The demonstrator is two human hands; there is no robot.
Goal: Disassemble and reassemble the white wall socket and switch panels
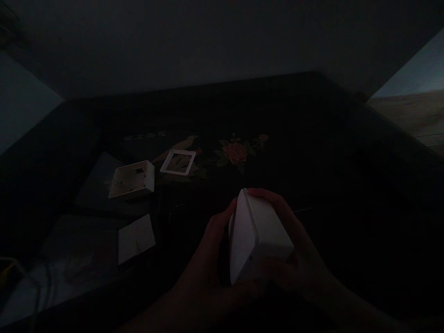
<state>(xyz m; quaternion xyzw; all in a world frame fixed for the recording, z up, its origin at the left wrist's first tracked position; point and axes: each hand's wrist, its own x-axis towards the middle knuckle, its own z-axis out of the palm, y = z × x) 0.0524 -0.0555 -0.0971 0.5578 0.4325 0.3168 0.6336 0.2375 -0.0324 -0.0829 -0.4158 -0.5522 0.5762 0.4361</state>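
Note:
A white box-shaped plastic casing [268, 224] is held tilted between both hands, low in the middle of the view. My left hand [217, 245] closes on its left side, with fingers at the flat face and the thumb along the lower edge. Round its right side wraps my right hand [294, 245], with fingertips at the top edge and the thumb underneath. The flat face points left, and a seam runs beside it. Dim light hides much of both hands and the box's underside.
On the dark table [312, 162], printed with a flower [236, 151], lie an open white box [151, 178] and a square white frame [191, 164]. A flat white panel [137, 238] is nearer, at the left. A pale wall [208, 46] stands behind.

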